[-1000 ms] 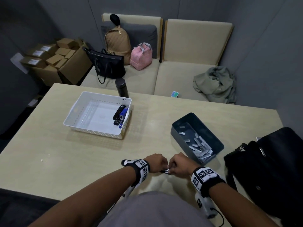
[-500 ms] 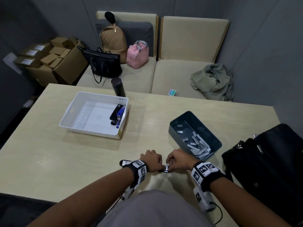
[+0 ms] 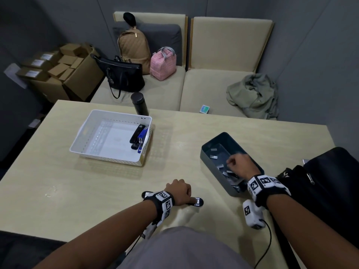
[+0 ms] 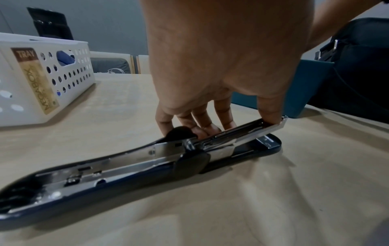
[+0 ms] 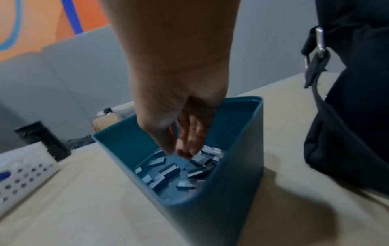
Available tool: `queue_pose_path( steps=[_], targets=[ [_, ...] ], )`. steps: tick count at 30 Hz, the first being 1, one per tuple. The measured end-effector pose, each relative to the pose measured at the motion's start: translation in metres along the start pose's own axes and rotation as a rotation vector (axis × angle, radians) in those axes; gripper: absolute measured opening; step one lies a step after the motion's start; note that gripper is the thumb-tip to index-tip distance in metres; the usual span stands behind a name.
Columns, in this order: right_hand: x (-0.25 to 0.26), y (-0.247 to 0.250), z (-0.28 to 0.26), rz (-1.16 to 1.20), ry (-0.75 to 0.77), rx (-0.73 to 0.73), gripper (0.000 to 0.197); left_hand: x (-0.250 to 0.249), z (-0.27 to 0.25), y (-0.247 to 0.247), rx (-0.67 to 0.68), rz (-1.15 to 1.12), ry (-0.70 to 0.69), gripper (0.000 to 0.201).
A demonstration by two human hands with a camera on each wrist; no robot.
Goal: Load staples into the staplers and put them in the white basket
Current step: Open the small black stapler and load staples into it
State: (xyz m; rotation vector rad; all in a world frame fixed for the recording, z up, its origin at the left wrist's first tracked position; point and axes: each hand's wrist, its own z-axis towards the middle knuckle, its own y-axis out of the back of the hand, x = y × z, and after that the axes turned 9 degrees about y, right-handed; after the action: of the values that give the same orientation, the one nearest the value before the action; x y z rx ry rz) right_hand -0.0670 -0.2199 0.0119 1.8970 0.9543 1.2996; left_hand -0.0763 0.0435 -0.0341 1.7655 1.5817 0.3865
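Near the desk's (image 3: 58, 171) lower edge, the left hand (image 3: 179, 191) grips an opened dark-blue metal stapler (image 4: 147, 159). The right hand (image 3: 240, 166), fingertips pinched together, reaches into the teal plastic bin of staple strips (image 5: 231, 183) at right. The white perforated plastic basket (image 3: 85, 133) sits upper left, bare desk between.

We are seeing a wide bare stretch of table (image 3: 58, 181) between the white basket (image 3: 85, 133) and the near edge, where a hand could be passing freely. The open stapler (image 4: 147, 166) is lying flat at the near edge. The teal bin (image 3: 213, 164) is standing at the right, and the black bag (image 3: 330, 191) is closing that side just beside it. A black bottle (image 3: 139, 103) is standing behind the basket's far corner.
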Motion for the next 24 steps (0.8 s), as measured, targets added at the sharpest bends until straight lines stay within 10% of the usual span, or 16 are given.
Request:
queue_pose_path(
  steps=[7,24],
  targets=[
    [0.004,-0.022,0.005,-0.416,0.020,0.214,0.020,0.000,0.001,0.003,0.025,0.009,-0.003,0.063],
    [0.009,-0.033,-0.005,-0.795,0.305,0.195,0.033,-0.004,0.004,0.016,0.065,0.051,-0.012,0.066]
  ],
)
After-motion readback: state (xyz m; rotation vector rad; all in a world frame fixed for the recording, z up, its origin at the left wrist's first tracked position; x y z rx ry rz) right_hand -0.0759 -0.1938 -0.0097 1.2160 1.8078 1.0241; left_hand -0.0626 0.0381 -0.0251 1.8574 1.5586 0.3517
